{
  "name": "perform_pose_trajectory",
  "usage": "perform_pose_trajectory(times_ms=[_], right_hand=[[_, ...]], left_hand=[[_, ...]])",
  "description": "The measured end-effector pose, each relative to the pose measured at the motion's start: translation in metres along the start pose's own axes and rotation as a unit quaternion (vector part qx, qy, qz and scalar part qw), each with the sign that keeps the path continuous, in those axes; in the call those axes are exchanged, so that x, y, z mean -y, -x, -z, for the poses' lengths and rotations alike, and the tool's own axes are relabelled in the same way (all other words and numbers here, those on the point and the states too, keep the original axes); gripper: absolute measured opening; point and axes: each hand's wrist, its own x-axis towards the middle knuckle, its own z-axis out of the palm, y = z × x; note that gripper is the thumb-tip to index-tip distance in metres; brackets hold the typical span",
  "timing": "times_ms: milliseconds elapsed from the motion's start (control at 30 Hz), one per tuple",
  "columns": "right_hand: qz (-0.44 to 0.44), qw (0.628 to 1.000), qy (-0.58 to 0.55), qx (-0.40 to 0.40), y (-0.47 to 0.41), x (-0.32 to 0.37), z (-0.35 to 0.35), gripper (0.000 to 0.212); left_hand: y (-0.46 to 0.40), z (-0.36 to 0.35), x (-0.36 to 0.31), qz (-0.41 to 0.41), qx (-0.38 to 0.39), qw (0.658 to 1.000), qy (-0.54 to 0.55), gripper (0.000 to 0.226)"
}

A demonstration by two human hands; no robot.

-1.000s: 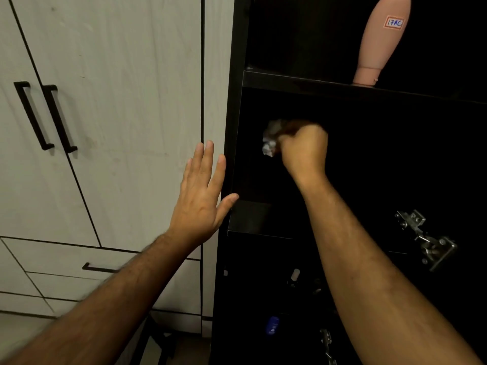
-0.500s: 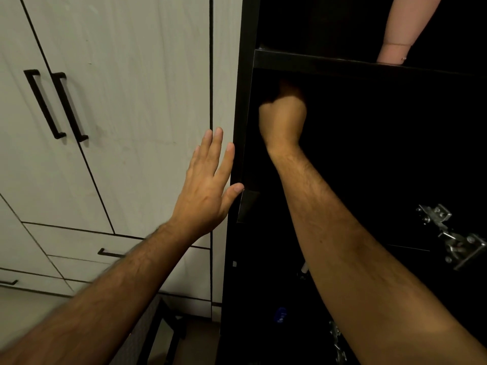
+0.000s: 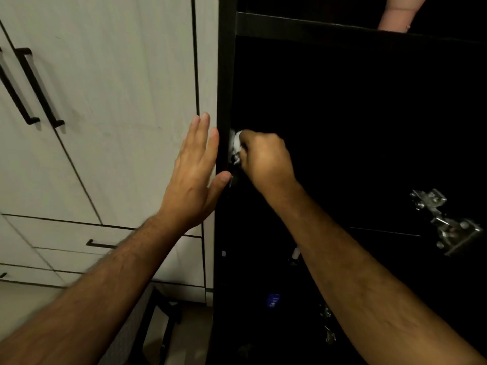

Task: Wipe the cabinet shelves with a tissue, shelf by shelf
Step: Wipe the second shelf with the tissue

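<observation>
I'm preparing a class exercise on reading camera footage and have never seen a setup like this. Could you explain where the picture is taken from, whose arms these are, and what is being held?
There is no machine here: a person wears one wide-angle camera on the head, looking forward and down at their own arms. The right hand reaches into a dark open cabinet and grips a crumpled white tissue close to the cabinet's left side wall. The left hand is flat, fingers straight, against the cabinet's front edge beside pale cupboard doors. A metal hinge shows at the right. A pinkish object stands on the shelf above; small items sit lower down, too dark to identify.
</observation>
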Motion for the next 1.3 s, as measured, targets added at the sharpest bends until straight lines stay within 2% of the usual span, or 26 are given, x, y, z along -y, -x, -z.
perform_pose_trajectory(times_ms=[133, 400, 500, 633, 800, 867, 967, 1067, 1200, 1300], right_hand=[[-0.035, 0.991, 0.049, 0.117, 0.010, 0.001, -0.020, 0.014], [-0.064, 0.985, 0.033, 0.155, 0.018, -0.024, -0.010, 0.015], [-0.103, 0.982, 0.061, 0.148, 0.027, -0.046, 0.006, 0.019], [-0.176, 0.972, 0.113, 0.104, 0.042, -0.091, 0.026, 0.011], [-0.328, 0.930, 0.147, 0.079, 0.060, -0.137, 0.055, 0.016], [-0.355, 0.920, 0.145, 0.076, 0.066, -0.146, 0.062, 0.019], [-0.354, 0.925, 0.130, 0.045, 0.073, -0.143, 0.066, 0.016], [-0.317, 0.941, 0.118, 0.011, 0.079, -0.132, 0.074, 0.017], [-0.267, 0.952, 0.141, 0.053, 0.091, -0.119, 0.081, 0.018], [-0.243, 0.966, 0.065, 0.054, 0.102, -0.100, 0.080, 0.009]], left_hand=[[0.002, -0.001, -0.006, 0.019, -0.015, 1.000, 0.010, 0.066], [0.001, -0.014, -0.031, 0.079, -0.054, 0.994, 0.046, 0.068], [0.003, -0.015, -0.034, 0.091, -0.055, 0.993, 0.045, 0.067], [0.006, -0.013, -0.038, 0.110, -0.046, 0.992, 0.047, 0.067], [0.011, -0.007, -0.046, 0.144, -0.024, 0.988, 0.041, 0.071], [0.014, -0.004, -0.049, 0.149, -0.019, 0.988, 0.036, 0.070], [0.021, 0.000, -0.052, 0.150, -0.008, 0.988, 0.029, 0.069], [0.028, 0.004, -0.054, 0.151, 0.006, 0.988, 0.019, 0.069], [0.037, 0.010, -0.054, 0.148, 0.025, 0.988, 0.022, 0.070], [0.046, 0.014, -0.053, 0.150, 0.042, 0.987, 0.031, 0.070]])
